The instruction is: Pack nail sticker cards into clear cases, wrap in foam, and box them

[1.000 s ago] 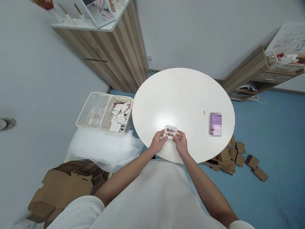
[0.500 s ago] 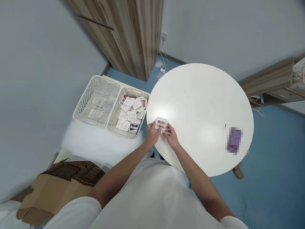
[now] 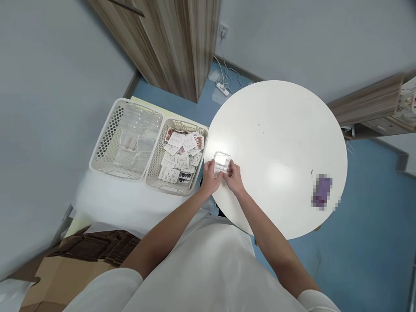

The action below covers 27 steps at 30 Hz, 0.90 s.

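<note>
A small clear plastic box is held between my two hands over the near left edge of the round white table. My left hand grips its left side, with the fingers at the corner and the thumb along the near edge. On the other side, my right hand has its fingers closed on the right near corner. A white face with glare shows through the plastic, and I cannot make out details on it.
Left of the table stand a white basket of clear plastic boxes and a second basket full of printed cards with nail sets. A blurred purple item lies at the table's right. Cardboard is at lower left; a power strip lies on the floor.
The box has turned: the rows of colourful nails that showed before are replaced by a white face. Both hands remain on it. The whole view has shifted slightly.
</note>
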Motion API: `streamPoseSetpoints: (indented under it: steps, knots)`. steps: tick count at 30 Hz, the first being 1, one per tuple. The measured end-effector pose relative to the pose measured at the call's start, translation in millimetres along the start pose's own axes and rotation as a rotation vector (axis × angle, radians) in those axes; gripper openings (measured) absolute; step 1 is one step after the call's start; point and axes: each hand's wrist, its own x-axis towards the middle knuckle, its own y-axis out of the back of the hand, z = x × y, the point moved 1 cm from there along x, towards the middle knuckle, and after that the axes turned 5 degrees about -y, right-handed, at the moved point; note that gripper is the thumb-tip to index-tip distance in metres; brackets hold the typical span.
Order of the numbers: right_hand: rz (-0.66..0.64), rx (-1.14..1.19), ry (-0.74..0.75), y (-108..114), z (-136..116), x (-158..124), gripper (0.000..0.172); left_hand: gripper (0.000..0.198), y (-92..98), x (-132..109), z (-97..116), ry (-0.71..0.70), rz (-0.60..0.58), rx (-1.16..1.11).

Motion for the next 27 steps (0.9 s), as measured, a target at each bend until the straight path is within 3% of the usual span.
streamPoseSetpoints:
  steps: [12,18,27]
  knots:
    - [-0.024,-0.101,0.074,-2.2,9.2,-1.5,0.086,0.066,0.3,-1.7,-1.9,0.054,-0.035,-0.036]
    - [-0.032,-0.043,0.089,-1.4,10.0,-7.0,0.092,0.07,-0.9,-4.4,0.1,0.083,-0.005,-0.073]
    - [-0.241,0.08,-0.037,24.6,13.9,-46.2,0.091,0.076,-9.7,-26.3,-3.1,0.098,0.092,-0.069]
